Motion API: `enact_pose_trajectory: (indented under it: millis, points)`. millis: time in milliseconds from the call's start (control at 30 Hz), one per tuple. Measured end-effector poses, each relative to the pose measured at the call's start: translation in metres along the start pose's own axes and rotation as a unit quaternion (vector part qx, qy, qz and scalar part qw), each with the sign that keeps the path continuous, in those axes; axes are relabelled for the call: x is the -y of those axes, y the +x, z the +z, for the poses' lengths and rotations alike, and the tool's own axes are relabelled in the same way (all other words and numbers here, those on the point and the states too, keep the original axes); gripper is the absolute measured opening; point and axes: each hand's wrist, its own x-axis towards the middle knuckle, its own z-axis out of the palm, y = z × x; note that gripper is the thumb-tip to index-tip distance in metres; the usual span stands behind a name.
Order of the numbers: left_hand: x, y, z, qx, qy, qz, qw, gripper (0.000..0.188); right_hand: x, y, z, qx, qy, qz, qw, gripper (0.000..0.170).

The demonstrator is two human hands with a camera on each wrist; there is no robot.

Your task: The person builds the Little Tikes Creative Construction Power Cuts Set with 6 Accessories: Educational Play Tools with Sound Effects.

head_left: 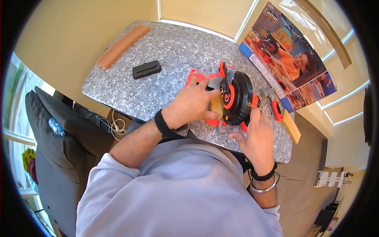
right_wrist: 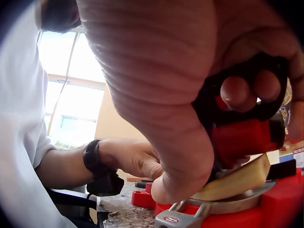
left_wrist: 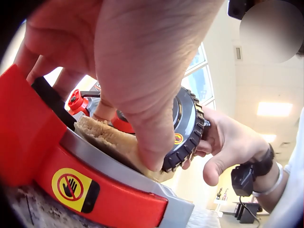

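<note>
A red, grey and black toy miter saw [head_left: 241, 93] stands near the table's front edge. Its round black toothed disc [left_wrist: 186, 142] sits tilted over the red and grey base [left_wrist: 116, 183]. A short piece of light wood [left_wrist: 111, 137] lies on that base, beside the disc. My left hand [head_left: 191, 102] pinches this wood, thumb on the near side and fingers reaching over to the far side. At the saw's right, my right hand [head_left: 258, 138] grips the black loop handle [right_wrist: 259, 64], with two fingertips showing through its opening.
A black case [head_left: 147, 70] and a reddish-brown plank [head_left: 123, 46] lie on the speckled table's left side. The toy's picture box [head_left: 292, 59] stands behind at right. A red-handled toy tool [head_left: 277, 110] and a wood strip [head_left: 291, 128] lie right of the saw.
</note>
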Motion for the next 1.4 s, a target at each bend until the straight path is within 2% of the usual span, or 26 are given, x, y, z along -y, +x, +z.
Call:
enact_pose_trajectory:
  millis: [233, 300, 600, 767, 900, 967, 1033, 1100, 1167, 1367, 1400]
  points:
    - [-0.002, 0.000, 0.000, 0.000, -0.013, -0.010, 1.000, 0.067, -0.002, -0.006, 0.017, -0.043, 0.018, 0.001, 0.999, 0.078]
    - [-0.001, 0.000, 0.002, -0.036, -0.005, 0.003, 0.999, 0.067, -0.004, -0.006, 0.024, -0.067, 0.002, 0.009, 0.998, 0.074]
    - [0.001, 0.000, 0.000, -0.007, -0.011, 0.003, 1.000, 0.068, -0.007, 0.003, 0.011, -0.045, 0.006, -0.005, 0.999, 0.073]
    - [-0.001, -0.002, -0.003, -0.009, -0.009, -0.018, 1.000, 0.067, -0.007, 0.008, 0.006, -0.064, 0.001, -0.032, 0.997, 0.073]
    - [0.005, -0.003, 0.005, -0.024, 0.008, -0.002, 1.000, 0.069, -0.014, 0.016, -0.005, -0.059, 0.045, -0.033, 0.997, 0.081]
    - [0.002, -0.001, 0.003, -0.007, 0.006, -0.023, 1.000, 0.071, -0.023, 0.022, -0.019, 0.012, 0.178, 0.020, 0.984, 0.090]
    - [0.000, 0.000, 0.001, 0.013, 0.002, -0.045, 0.999, 0.073, -0.033, 0.030, -0.028, 0.012, 0.196, 0.009, 0.981, 0.096]
    - [-0.001, 0.001, 0.000, 0.004, 0.012, -0.034, 0.999, 0.074, -0.036, 0.039, -0.032, -0.062, 0.248, -0.039, 0.966, 0.098]
    - [-0.001, 0.001, 0.000, 0.005, 0.008, -0.035, 0.999, 0.074, -0.039, 0.044, -0.037, -0.072, 0.230, -0.055, 0.969, 0.100]
    - [0.001, 0.000, 0.005, -0.007, 0.005, -0.043, 0.999, 0.072, -0.028, 0.037, -0.029, -0.045, 0.212, -0.017, 0.976, 0.096]
    - [0.000, 0.001, 0.005, -0.009, 0.008, -0.044, 0.999, 0.072, -0.025, 0.034, -0.028, -0.022, 0.177, -0.024, 0.984, 0.095]
